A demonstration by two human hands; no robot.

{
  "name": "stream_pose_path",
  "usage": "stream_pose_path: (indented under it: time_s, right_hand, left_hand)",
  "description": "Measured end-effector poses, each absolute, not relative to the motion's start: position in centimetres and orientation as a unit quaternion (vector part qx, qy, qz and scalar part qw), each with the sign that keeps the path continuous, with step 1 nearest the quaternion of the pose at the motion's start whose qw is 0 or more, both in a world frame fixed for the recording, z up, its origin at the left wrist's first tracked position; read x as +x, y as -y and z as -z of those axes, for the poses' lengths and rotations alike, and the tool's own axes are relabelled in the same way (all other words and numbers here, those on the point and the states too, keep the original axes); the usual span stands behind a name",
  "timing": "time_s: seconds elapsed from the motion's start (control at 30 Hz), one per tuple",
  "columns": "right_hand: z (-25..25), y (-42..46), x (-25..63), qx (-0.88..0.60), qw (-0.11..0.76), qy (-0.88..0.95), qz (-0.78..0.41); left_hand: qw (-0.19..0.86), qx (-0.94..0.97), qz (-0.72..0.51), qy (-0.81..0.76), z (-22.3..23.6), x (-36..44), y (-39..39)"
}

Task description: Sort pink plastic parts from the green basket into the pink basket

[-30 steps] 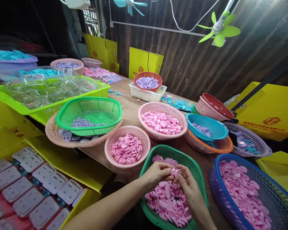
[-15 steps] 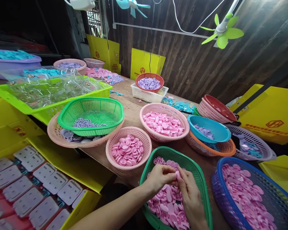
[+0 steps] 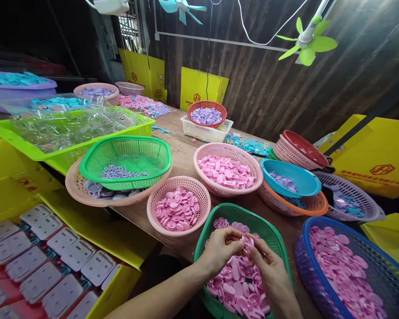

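Note:
Both my hands meet over a green basket (image 3: 269, 232) full of pink plastic pieces (image 3: 234, 283) at the table's near edge. My left hand (image 3: 221, 247) and my right hand (image 3: 267, 266) are both pinched on one small pink piece (image 3: 247, 243) held between their fingertips, just above the pile. A round pink basket (image 3: 156, 197) of pink round caps sits just to the left of the hands. A blue basket (image 3: 306, 226) of pink flat pieces stands to the right.
More baskets of pink, purple and blue parts crowd the wooden table (image 3: 182, 155). A lime tray (image 3: 63, 155) holds clear plastic bags. Yellow boxes (image 3: 375, 164) stand right and left; white blister cards (image 3: 40, 261) lie at lower left. A green fan (image 3: 307, 42) hangs above.
My hands have stayed joined over the green basket, shifting slightly while working the pink piece; the view moved a little.

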State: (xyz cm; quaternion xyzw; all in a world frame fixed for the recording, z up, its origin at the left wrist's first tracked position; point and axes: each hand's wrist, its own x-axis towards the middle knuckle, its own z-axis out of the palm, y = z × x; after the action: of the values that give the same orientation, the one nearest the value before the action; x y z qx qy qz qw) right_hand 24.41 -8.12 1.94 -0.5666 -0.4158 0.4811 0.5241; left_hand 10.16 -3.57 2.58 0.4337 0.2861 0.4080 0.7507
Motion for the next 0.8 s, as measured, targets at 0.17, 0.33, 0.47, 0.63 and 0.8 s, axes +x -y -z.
stream_pose_path:
  time_s: [0.17, 0.33, 0.47, 0.63, 0.8]
  right_hand:
    - [-1.0, 8.5, 24.6, -0.547, 0.532, 0.384, -0.519]
    - [-0.5, 8.5, 24.7, -0.543, 0.538, 0.378, -0.522]
    - [-0.9, 8.2, 24.6, -0.54, 0.521, 0.389, -0.535]
    - [-1.3, 8.0, 24.3, -0.539, 0.529, 0.4, -0.519]
    - [-2.0, 7.2, 23.8, -0.545, 0.513, 0.416, -0.516]
  left_hand:
    - [0.73, 0.464, -0.404, -0.297, -2.4, 10.0, 3.7]
    - [0.718, 0.477, -0.402, -0.309, -2.4, 9.9, 3.7]
    - [0.706, 0.491, -0.402, -0.315, -2.5, 9.8, 3.7]
    - [0.705, 0.493, -0.387, -0.331, -2.8, 9.9, 3.4]
    - [0.694, 0.522, -0.369, -0.331, -3.3, 10.0, 3.0]
